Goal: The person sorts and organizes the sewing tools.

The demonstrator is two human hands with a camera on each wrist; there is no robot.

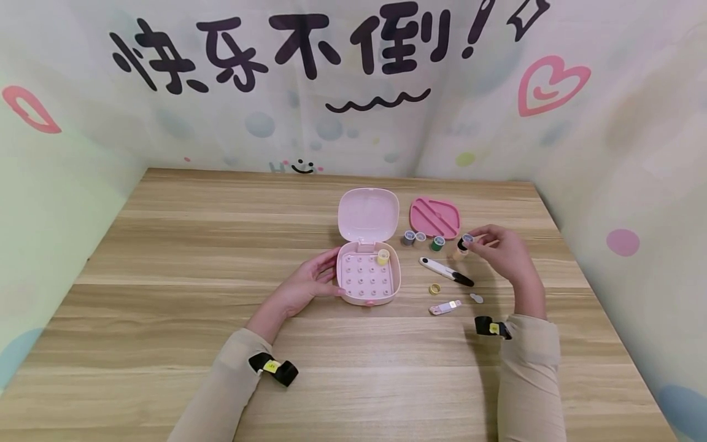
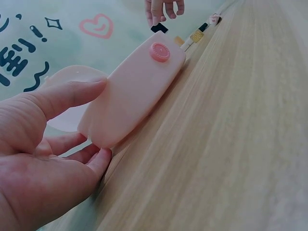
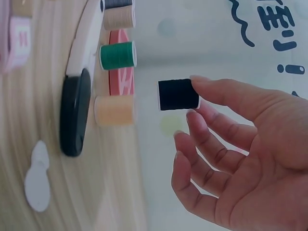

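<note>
My left hand (image 1: 302, 287) grips the left side of an open pink sewing box (image 2: 130, 91), its thumb by the front corner and fingers along the side wall. Inside the box, rows of short pegs show, and a yellow thread spool (image 1: 383, 258) stands at the back right. Pinched by its end between thumb and fingertips of my right hand (image 1: 505, 252) is a black thread spool (image 3: 177, 95), held up off the table. Just below it a peach thread spool (image 3: 115, 110) stands on the tabletop, with a green spool (image 3: 118, 56) farther left.
Behind the spools lies a pink divided tray (image 1: 452, 215). A grey spool (image 1: 409, 238) and a beige spool (image 1: 420, 237) stand near the box. In front lie a white-and-black tool (image 1: 446, 272), a gold ring (image 1: 434, 288), a small white piece (image 1: 476, 298) and a pale strip (image 1: 444, 307).
</note>
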